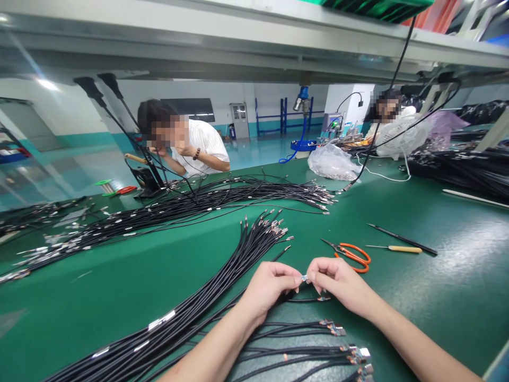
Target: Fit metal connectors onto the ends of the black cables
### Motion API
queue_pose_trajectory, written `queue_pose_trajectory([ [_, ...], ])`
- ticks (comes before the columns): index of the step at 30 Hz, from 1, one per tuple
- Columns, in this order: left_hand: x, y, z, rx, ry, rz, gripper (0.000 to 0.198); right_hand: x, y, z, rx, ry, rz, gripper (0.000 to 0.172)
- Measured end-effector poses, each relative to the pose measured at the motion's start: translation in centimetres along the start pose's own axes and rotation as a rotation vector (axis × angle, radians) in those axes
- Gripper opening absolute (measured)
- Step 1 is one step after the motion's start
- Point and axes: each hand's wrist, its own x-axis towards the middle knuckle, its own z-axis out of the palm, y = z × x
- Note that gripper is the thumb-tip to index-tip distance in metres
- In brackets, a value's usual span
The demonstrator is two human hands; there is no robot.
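L grip (270,290) & R grip (341,283) are held together, fingertips clamped on a tiny metal terminal (304,278). It's light & prob. fragile, so it's best taken by its body, betw. fingertips. Limp black cable bundle (248,254) is laid at 10 o'clock, ends fanned. More terminated cables (302,351) are placed at 5 o'clock. Orange-handled scissors (351,258) are left at 2 o'clock on green worktop (445,302); screwdriver-like tools (397,241) are set just beyond.
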Motion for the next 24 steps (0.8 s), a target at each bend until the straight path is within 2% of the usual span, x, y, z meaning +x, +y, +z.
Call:
queue_pose_trajectory([
  [9, 0.1, -0.02, -0.13, -0.042, -0.01, -0.001, 0.008, -0.06, -0.14, -0.01, -0.028, -0.001, -0.034, 0.016],
  [17, -0.04, -0.22, -0.34, -0.007, -0.048, 0.033, 0.011, -0.17, -0.14, -0.01, -0.026, 0.001, -0.002, 0.017],
  [24, 0.25, -0.24, -0.7, -0.054, -0.045, -0.017, 0.019, -0.07, -0.23, -0.03, -0.034, 0.02, -0.001, 0.017],
])
